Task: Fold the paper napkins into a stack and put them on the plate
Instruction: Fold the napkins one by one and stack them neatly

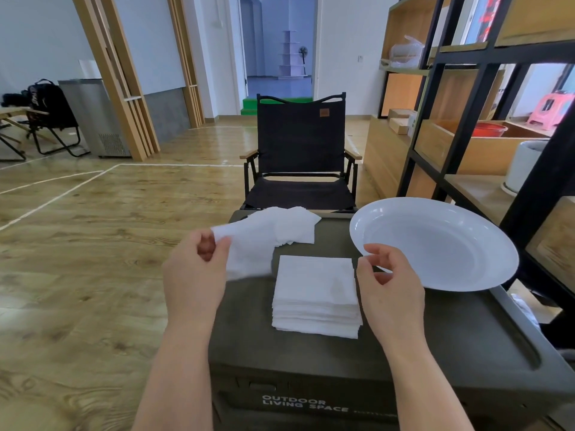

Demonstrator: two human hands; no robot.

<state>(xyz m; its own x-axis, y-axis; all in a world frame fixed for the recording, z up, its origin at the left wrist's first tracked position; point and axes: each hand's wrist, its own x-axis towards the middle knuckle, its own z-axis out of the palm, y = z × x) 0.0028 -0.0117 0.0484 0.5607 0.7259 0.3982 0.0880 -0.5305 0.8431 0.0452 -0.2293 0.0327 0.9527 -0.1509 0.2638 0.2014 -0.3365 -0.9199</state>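
Both forearms reach over dark storage box: L hand pinches one loose napkin off unfolded pile, prob. for folding; R hand empty, fingers curled beside folded stack; plate bare, just right.

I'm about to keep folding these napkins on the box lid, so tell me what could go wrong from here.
The white plate appears to overhang the right edge of the box lid, so a bump from the right hand might tip it off. The loose napkins lie at the lid's far edge and could slide off. The napkin pinched in the left hand hangs beside the folded stack; swinging it across could skew the stack.
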